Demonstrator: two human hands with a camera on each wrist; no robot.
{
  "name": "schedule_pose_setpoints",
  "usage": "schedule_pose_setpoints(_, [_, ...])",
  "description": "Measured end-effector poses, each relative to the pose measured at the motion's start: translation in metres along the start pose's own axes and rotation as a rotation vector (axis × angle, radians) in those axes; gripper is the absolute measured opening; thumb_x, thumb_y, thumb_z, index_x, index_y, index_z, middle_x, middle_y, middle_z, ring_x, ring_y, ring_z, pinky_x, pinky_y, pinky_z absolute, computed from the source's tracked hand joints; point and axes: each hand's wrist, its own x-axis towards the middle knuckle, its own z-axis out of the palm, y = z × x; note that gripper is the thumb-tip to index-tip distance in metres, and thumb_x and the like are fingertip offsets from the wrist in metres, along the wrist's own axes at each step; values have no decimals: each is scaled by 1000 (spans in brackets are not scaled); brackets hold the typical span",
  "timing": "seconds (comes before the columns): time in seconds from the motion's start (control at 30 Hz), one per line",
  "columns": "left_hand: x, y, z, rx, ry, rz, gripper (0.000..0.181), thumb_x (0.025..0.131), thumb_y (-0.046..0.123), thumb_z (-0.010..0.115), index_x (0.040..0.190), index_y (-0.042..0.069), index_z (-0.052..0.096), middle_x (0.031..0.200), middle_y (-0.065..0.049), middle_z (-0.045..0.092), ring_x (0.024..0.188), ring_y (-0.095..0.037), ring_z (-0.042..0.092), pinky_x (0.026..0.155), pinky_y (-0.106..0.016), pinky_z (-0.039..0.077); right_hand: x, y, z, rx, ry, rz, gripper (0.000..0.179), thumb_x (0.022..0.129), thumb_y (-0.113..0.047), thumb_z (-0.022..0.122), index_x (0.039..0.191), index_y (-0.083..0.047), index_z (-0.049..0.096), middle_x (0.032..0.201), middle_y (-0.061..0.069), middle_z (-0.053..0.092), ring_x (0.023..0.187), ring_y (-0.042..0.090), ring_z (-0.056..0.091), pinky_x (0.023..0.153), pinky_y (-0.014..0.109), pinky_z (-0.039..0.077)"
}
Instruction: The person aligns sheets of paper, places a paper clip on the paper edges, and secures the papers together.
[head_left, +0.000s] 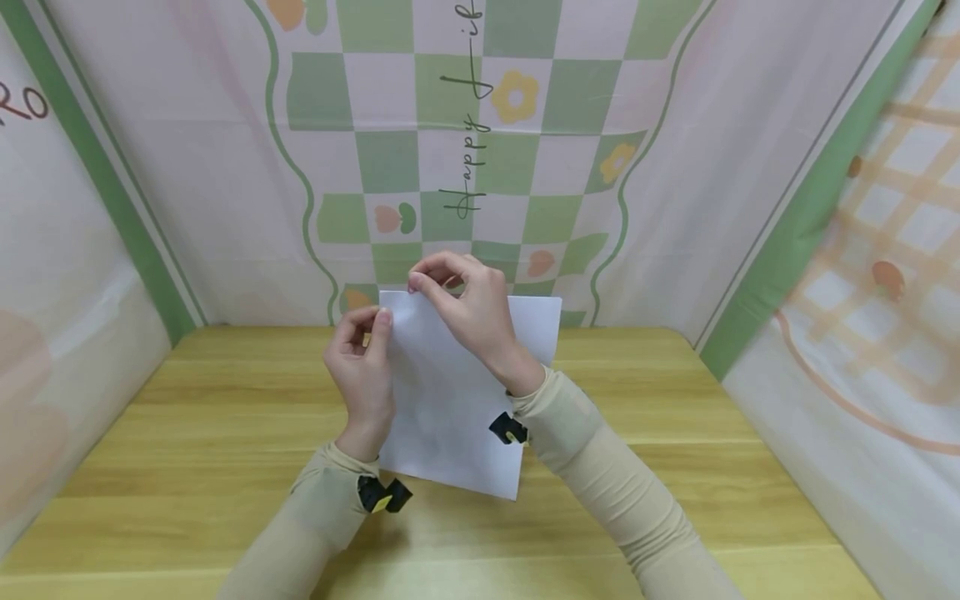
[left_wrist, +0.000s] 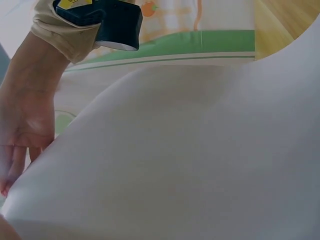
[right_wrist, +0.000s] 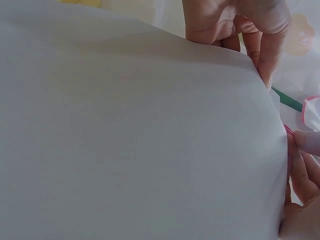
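White paper (head_left: 450, 400) stands raised above the table, its broad face toward me; a second edge peeks out near its corner in the right wrist view. My left hand (head_left: 363, 375) pinches the upper left edge between thumb and fingers. At the top edge, my right hand (head_left: 476, 312) pinches a small pink paper clip (right_wrist: 288, 130), seen as thin pink wire against the paper's edge. How far the clip sits over the paper is hidden. In the left wrist view the paper (left_wrist: 175, 150) covers most of the picture, with the right hand (left_wrist: 27, 115) beyond it.
A wood-grain table (head_left: 225, 433) lies beneath. Behind it hangs a checked green and white cloth (head_left: 517, 158), with printed cloth walls on both sides. Each wrist carries a black camera mount (head_left: 510, 428) close to the paper.
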Motion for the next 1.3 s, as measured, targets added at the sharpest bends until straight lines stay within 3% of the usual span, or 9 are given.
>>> schedule_pose_setpoints(0.4, [-1,-1,-1,8,1,-5,22,89,10,65,94,-11,63,81,2,59,78,-13,52,69,-21,43,-2,1,0,-38,-4,-1,10,88,-22,68,89,-12,71,80,-3,71,76,8,59,71,25,50])
schedule_pose_setpoints(0.83, [-2,0,1,-54,27,7,23,88,9,67,93,-12,61,82,3,60,80,-13,52,71,-21,43,-6,3,2,-58,46,-92,8,86,-19,71,90,-12,72,81,-3,72,78,8,54,64,19,52])
schedule_pose_setpoints(1.3, [-3,0,1,-73,33,13,25,87,11,68,93,-12,62,83,3,60,81,-14,52,74,-23,43,-6,5,2,-99,32,-173,8,87,-17,69,90,-11,73,84,-2,72,78,17,51,64,19,50])
